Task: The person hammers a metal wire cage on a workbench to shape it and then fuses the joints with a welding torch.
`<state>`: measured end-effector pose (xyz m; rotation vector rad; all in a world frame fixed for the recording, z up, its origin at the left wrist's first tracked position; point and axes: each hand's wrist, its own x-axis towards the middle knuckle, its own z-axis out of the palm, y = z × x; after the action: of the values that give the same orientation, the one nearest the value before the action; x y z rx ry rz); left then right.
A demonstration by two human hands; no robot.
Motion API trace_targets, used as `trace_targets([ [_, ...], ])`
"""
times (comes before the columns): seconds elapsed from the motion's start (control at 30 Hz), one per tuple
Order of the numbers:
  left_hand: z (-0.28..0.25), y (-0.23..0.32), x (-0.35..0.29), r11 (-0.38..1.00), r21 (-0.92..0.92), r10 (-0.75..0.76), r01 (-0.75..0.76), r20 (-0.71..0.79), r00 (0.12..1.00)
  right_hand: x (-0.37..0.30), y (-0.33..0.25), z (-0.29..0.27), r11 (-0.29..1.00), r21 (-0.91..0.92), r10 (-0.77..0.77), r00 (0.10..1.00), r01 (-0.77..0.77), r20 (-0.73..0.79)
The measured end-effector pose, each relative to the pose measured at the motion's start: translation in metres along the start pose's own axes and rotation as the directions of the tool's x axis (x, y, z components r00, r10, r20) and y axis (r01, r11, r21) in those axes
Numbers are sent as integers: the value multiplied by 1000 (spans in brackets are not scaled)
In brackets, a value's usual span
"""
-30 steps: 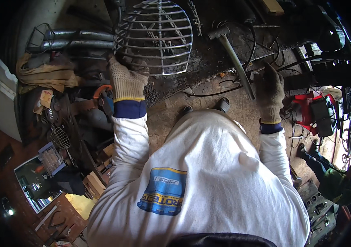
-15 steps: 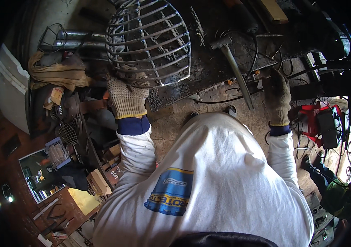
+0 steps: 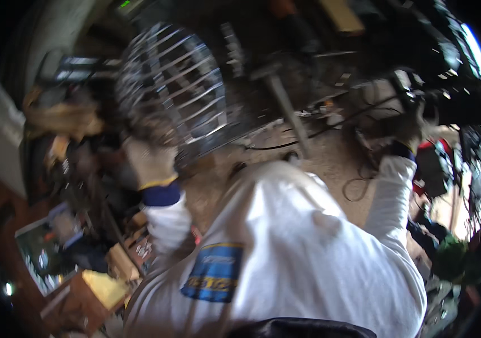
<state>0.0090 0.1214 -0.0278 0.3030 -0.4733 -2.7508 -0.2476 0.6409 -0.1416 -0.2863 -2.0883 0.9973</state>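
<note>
A rounded cage of welded metal bars [image 3: 175,84] rests at the front left of a dark workbench [image 3: 254,104]. My left hand [image 3: 153,149], in a light knitted glove with a yellow-edged cuff, is closed on the near end of the cage; its fingers are blurred. Off to the right, my gloved right hand [image 3: 406,127] is stretched out beside dark equipment and cables at the bench's right end. Motion smears its fingers, and I cannot make out whether it holds anything. Between my hands a hammer [image 3: 286,107] lies with its handle jutting over the bench's front edge.
A black cable [image 3: 274,147] runs along the bench's front edge. Brown cloth [image 3: 65,121] and clutter lie to the left, with a yellow sheet [image 3: 104,287] lower down. At the right are a red-and-black object [image 3: 435,166] and another person in green [image 3: 454,262].
The view has shifted and blurred, so the bench things appear further left. My right hand has moved rightward and away from the hammer handle. My left hand stays at the cage.
</note>
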Motion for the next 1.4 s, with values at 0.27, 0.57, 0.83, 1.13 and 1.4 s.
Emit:
trace_targets([
  [0.27, -61, 22, -6, 992, 127, 5, -4, -8, 1000, 65, 30, 35, 947, 200, 238, 967, -251, 86],
  [0.57, -49, 6, -8, 971, 227, 130, -75, -241, 962, 68, -1, 45, 914, -16, 405, 913, -405, 39],
  [0.83, -69, 6, -11, 985, 168, 48, -43, -24, 999, 80, -27, 49, 925, -57, 373, 926, -376, -55],
  [1.13, 11, -47, -9, 908, 360, 397, -213, -581, 711, 119, -22, 42, 903, 259, 397, 897, -343, -197],
  [1.4, -95, 4, 3, 995, 90, -64, 31, 395, 916, 70, -61, -90, 924, 314, -327, 874, 217, 359],
])
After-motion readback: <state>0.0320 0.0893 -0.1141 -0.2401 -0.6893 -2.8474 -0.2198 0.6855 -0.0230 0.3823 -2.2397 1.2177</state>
